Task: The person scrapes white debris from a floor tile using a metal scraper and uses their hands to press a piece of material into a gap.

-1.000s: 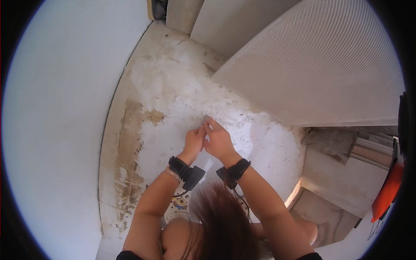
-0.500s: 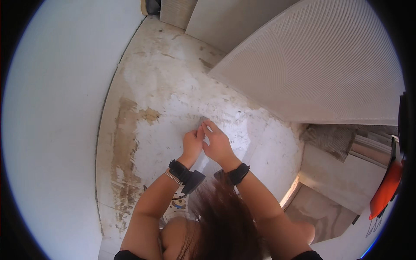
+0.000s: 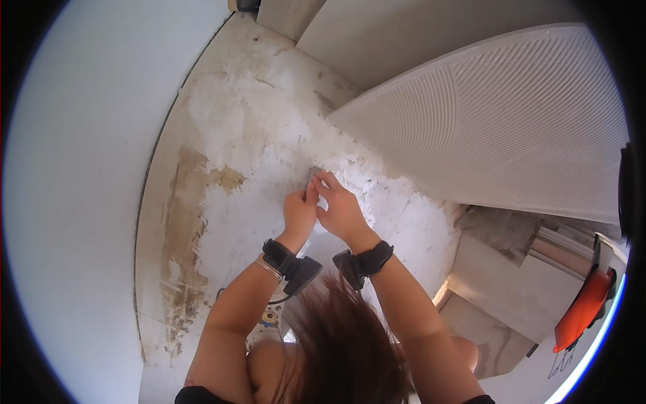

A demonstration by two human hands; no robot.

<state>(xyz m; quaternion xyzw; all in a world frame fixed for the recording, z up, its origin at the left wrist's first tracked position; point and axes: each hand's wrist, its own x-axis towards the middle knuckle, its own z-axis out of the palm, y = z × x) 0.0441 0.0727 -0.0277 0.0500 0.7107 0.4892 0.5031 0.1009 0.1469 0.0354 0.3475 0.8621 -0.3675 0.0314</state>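
Both arms reach forward over a stained whitish floor. My left hand and my right hand come together at the floor's middle, fingers closed. Between their fingertips is a small grey flat piece, its far end showing just beyond the fingers. Its kind cannot be made out, as the fingers cover most of it. It appears to be at or against the floor surface. A black strap with a dark device sits on each wrist, and long hair hangs below the hands.
A large board with ridged adhesive stands at the right. Plain grey panels lean behind it. A white wall runs along the left. Stacked boards and an orange item are at the lower right.
Both hands have moved slightly farther forward, still together on the grey piece. My view has shifted a little, so the ridged board sits lower in the picture.
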